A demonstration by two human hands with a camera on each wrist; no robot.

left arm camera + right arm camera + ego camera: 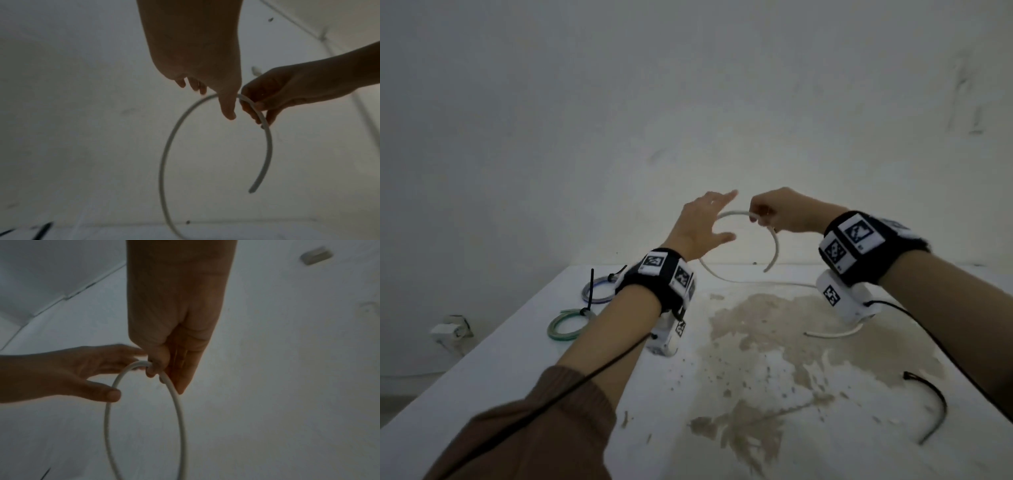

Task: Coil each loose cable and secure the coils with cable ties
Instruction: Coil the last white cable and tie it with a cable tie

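A white cable (732, 215) arches in the air above the far end of the white table (517, 359). My right hand (767, 214) pinches the top of the arch, with the short free end (774, 255) hanging down. The long part trails over the table (756, 283) toward another white end (832, 334). My left hand (709, 222) hovers beside the arch with fingers spread, holding nothing. In the left wrist view the cable (166, 146) curves below my left hand (209, 91). In the right wrist view my right hand (158, 368) grips the loop (179, 410).
Two tied coils lie at the table's far left: a bluish one (599, 293) and a green one (566, 325), each with a black tie. A loose black cable tie (931, 407) lies at the right. Brown stains (756, 335) mark the tabletop. A wall stands close behind.
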